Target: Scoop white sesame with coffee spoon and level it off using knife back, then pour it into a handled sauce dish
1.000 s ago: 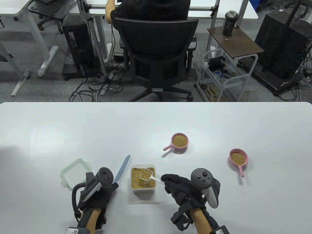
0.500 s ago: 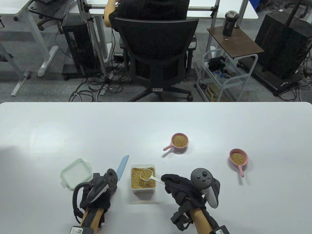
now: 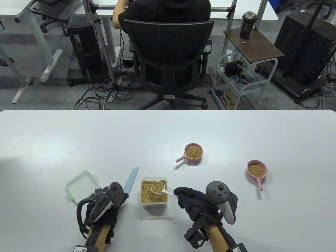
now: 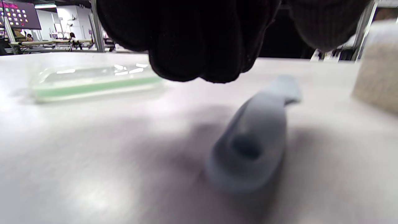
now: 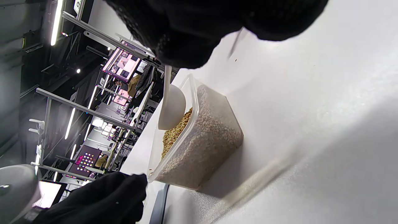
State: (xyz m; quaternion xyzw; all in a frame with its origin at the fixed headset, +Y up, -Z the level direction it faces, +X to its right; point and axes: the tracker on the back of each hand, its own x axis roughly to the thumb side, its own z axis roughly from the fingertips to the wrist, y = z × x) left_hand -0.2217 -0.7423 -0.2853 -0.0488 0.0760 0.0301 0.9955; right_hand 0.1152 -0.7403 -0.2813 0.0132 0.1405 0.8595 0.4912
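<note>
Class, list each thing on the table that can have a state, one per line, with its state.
Box: open, holding grain.
Lid: off, lying beside the left hand.
Spoon: heaped, held by the right hand over the box.
Knife: lying on the table, ungripped.
Far dish: filled.
Right dish: partly filled.

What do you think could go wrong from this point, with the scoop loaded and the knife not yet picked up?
1. The white plastic coffee spoon, pinched by the right hand, sits heaped over the clear square sesame container; any tilt may spill grains onto the white table.
2. The blue-grey-handled knife lies flat beneath the left hand, fingers not yet around it; a hurried grab could push it against the container.
3. Both pink handled sauce dishes already hold grain, so pouring may overflow.
</note>
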